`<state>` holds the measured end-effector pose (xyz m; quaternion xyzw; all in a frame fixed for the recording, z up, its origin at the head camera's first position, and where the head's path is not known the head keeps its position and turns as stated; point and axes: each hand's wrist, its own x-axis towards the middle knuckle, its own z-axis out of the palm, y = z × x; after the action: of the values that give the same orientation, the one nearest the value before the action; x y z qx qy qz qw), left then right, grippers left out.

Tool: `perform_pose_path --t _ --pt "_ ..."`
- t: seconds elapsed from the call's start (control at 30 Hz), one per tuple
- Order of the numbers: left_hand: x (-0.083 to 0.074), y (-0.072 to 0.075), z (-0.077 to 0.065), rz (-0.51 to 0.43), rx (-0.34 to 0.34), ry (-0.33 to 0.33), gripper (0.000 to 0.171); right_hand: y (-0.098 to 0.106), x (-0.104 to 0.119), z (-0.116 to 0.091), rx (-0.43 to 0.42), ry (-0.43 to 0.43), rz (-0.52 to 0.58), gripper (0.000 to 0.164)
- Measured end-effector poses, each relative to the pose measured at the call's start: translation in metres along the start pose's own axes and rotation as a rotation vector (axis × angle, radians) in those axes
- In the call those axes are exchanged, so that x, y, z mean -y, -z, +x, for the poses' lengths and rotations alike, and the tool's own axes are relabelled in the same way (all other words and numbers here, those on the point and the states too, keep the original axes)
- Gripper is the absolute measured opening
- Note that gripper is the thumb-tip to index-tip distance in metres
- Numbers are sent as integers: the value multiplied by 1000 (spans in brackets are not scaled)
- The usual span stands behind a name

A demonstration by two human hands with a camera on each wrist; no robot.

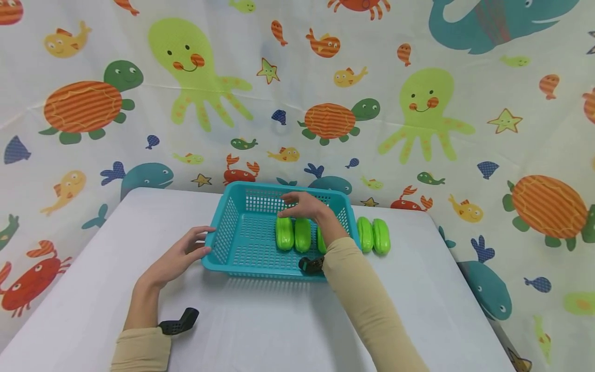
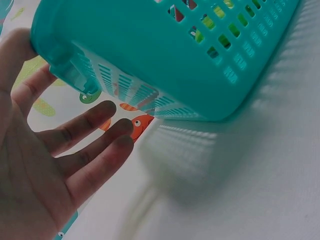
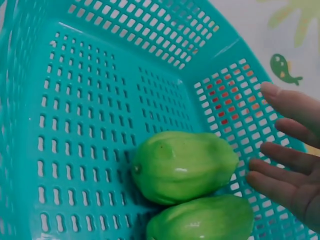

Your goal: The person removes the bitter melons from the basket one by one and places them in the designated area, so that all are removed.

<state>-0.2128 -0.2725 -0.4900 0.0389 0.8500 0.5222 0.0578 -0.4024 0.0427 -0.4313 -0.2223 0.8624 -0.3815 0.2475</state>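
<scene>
A turquoise plastic basket (image 1: 260, 268) with slotted walls stands on the table. Inside, towards its right side, lie green, ridged, papaya-like fruits (image 1: 302, 235), one partly hidden behind my right wrist. My right hand (image 1: 304, 205) is over the back part of the basket, its fingers spread and holding nothing. In the right wrist view, its fingertips are just beyond the end of the nearest fruit (image 3: 185, 167). My left hand (image 1: 178, 254) touches the basket's left rim; in the left wrist view its other fingers (image 2: 90, 125) extend loosely beside the outer wall.
Two more green fruits (image 1: 381, 236) lie side by side on the white table (image 1: 260, 330), close to the basket's right wall. Behind the table hangs a curtain (image 1: 288, 77) printed with sea animals. Dark wrist devices (image 1: 180, 321) are worn on both arms.
</scene>
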Motion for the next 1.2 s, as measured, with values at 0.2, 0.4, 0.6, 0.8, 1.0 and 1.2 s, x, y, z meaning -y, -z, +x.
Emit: perform_pose_path --t 0.2,0.4,0.6,0.8,1.0,1.2 --pt "1 0 0 -1 -1 -13 59 0 -4 0 74 -2 -36 73" --pt "1 0 0 -1 -2 -19 59 0 -3 1 97 -10 -98 73" --pt "0 0 -1 3 -6 -9 60 -1 -1 3 145 -21 -99 70" --pt "2 -1 -1 4 -4 -14 59 -5 1 4 180 -14 -115 68" --pt "2 -1 -1 4 -1 -10 59 -7 5 5 190 -2 -158 66" --pt "0 1 -2 11 -3 -9 59 -8 11 2 219 -34 -222 65"
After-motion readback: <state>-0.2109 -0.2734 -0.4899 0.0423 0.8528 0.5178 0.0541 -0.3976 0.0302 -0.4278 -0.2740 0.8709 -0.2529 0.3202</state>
